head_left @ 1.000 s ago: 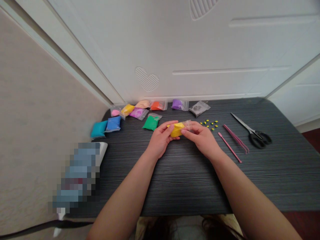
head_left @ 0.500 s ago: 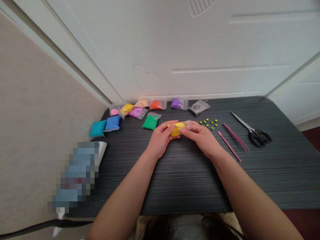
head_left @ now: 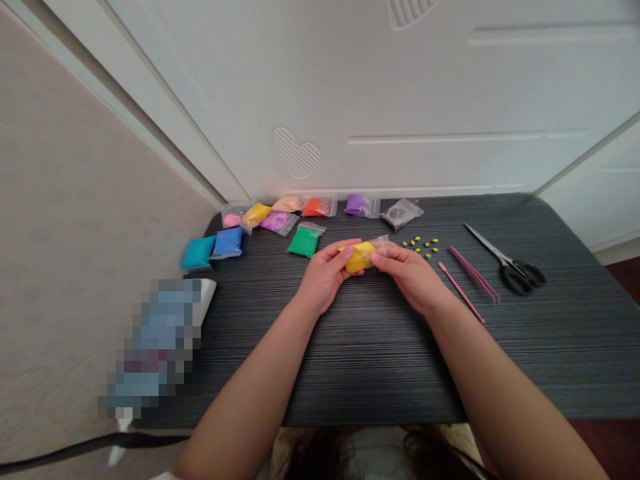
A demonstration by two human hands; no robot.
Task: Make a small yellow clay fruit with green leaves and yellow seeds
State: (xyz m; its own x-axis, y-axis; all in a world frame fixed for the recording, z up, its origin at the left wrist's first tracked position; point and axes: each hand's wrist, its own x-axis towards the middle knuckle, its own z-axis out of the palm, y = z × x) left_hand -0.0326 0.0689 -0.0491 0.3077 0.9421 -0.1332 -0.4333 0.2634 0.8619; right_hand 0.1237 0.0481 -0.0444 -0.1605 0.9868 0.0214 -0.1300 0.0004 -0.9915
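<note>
Over the middle of the dark table, a small clear bag of yellow clay (head_left: 359, 257) is held between both hands. My left hand (head_left: 323, 279) is closed around its filled left end, thumb on top. With thumb and fingers, my right hand (head_left: 414, 272) pinches the bag's clear right end. Just beyond the right hand lie several tiny green-and-yellow pieces (head_left: 417, 249). A bag of green clay (head_left: 305, 240) rests behind the left hand.
Bags of coloured clay, including purple (head_left: 361, 205), orange (head_left: 319, 207) and blue (head_left: 228, 242), line the back and left. To the right lie a pink stick tool (head_left: 461, 291), pink tweezers (head_left: 473, 273) and black-handled scissors (head_left: 510, 265). A blurred-out device (head_left: 157, 340) stands at left.
My right hand has moved slightly right along the bag, and more of its clear end shows. The whole view has shifted a little. Both hands keep hold of the bag.
</note>
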